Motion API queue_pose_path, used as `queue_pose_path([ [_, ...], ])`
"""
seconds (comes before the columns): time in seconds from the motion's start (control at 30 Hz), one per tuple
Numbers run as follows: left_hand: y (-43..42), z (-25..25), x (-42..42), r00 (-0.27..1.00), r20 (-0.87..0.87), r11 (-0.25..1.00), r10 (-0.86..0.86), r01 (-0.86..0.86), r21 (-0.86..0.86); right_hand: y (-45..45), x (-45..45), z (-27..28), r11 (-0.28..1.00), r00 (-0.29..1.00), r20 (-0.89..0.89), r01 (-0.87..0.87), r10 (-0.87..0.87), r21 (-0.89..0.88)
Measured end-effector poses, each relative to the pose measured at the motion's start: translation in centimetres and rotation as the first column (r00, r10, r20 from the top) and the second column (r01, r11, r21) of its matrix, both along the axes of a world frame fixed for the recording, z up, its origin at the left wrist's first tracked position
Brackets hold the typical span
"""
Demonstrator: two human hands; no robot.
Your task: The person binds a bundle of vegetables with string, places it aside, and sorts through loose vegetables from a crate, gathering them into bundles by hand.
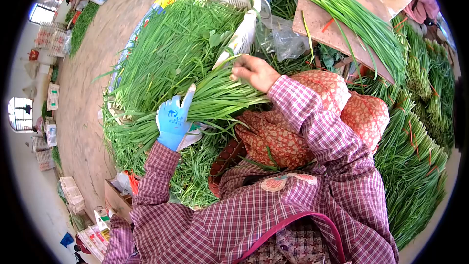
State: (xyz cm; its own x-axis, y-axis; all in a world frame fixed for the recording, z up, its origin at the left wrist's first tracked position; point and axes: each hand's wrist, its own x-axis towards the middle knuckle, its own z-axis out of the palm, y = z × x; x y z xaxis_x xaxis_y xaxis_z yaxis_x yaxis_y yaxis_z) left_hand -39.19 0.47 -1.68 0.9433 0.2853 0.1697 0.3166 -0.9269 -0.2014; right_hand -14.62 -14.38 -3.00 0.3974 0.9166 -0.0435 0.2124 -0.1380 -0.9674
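Note:
My left hand (173,121), in a blue glove with a pale fingertip, is closed around a loose bunch of garlic chives (220,99); its thumb points up and its other fingers are hidden under the leaves. The bare right hand (256,72) has its fingers curled in a pinch on some chive ends at the upper right of that bunch. Both hands are over the near side of a white plastic crate (244,34) heaped with more green chives (171,44).
On a board (320,7) at upper right lies a chive bundle (361,24). Tied bundles (405,166) with red bands line the right side. Loose leaves (195,181) cover the ground below my hands. A wooden box (117,195) stands at lower left, and clear plastic bags (283,36) lie beside the crate.

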Motion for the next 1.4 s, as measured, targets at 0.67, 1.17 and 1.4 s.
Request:
queue_pose_path([
  [0.67, 0.0, 0.1, 0.1, 1.0, -0.005, 1.0, 0.009, -0.009, 0.0, -11.2, 6.2, 5.1, 0.949, 0.583, 0.809, 0.289, -0.07, -0.126],
  [1.17, 0.6, 2.1, 0.0, 0.999, -0.012, 0.994, -0.031, 0.032, 0.101, -5.1, -1.7, 2.2, 0.99, 0.501, 0.856, -0.008, 0.124, -0.138],
  [1.4, 1.5, 2.5, -1.9, 1.0, -0.017, 0.989, 0.011, -0.009, 0.147, -10.2, 7.2, 2.6, 0.828, 0.364, 0.917, 0.455, 0.164, -0.329],
])
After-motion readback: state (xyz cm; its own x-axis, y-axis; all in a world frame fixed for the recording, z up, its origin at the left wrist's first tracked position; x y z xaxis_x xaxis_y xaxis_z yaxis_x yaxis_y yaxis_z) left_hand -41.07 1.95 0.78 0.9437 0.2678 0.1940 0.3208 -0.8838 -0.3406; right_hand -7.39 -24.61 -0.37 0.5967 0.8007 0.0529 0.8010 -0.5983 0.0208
